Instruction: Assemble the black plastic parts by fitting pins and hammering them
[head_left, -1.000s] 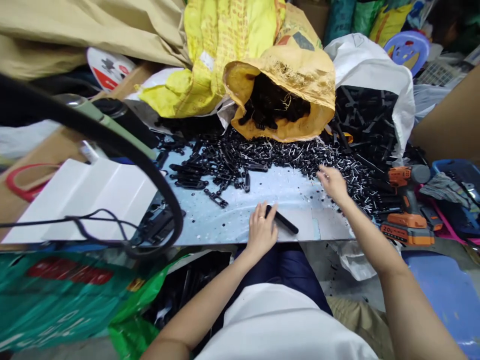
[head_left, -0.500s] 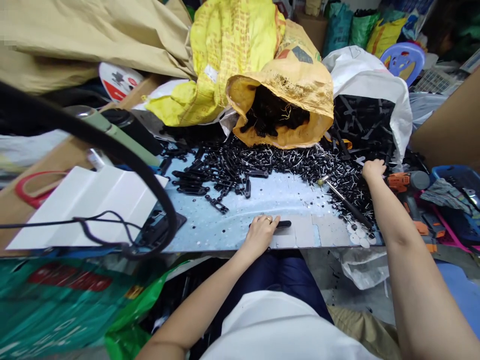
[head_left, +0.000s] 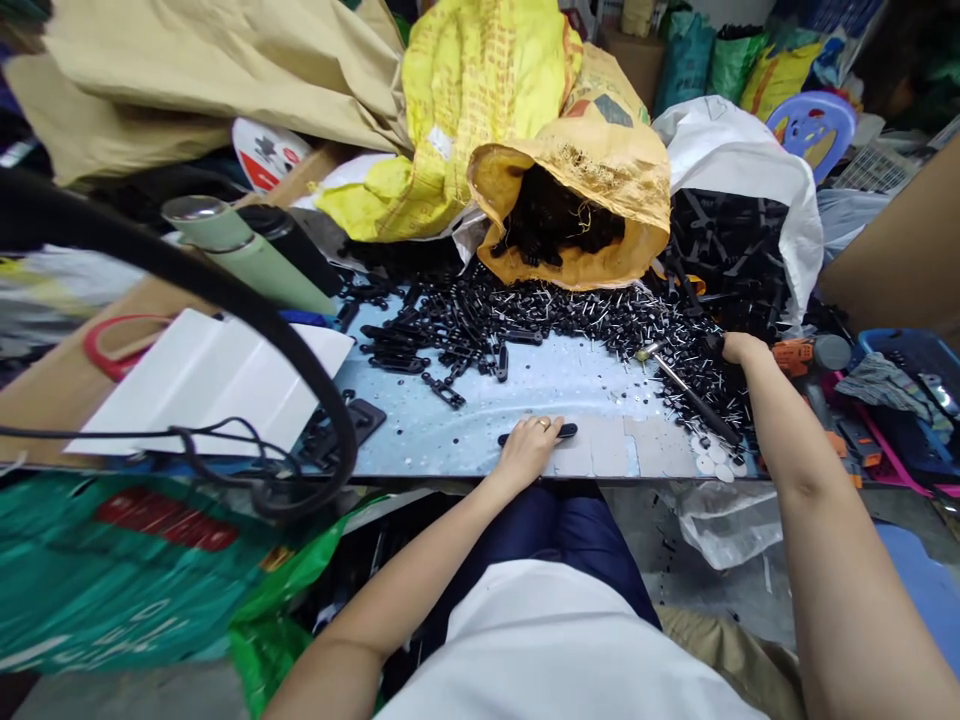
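Near the table's front edge, my left hand [head_left: 531, 447] is closed over a long black plastic piece [head_left: 568, 431] with rounded ends, which lies flat on the tabletop and sticks out on both sides of the fingers. My right hand [head_left: 742, 348] reaches into the right end of a heap of small black parts with metal pins [head_left: 600, 315]. Its fingertips are lost among dark parts, so I cannot make out a hold. A hammer [head_left: 694, 400] lies just left of the right forearm, its head toward the heap.
Black linked parts [head_left: 397, 345] lie at the left of the blue tabletop [head_left: 420, 440]. An orange sack [head_left: 577, 150] and a white sack [head_left: 739, 150] open toward me at the back. An orange power drill [head_left: 795, 355] lies right. A black cable [head_left: 330, 375] arcs across the left.
My right hand has shifted slightly left and turned, its fingers now hidden in the dark parts. The left hand stays on the black piece. The view has tilted a little.
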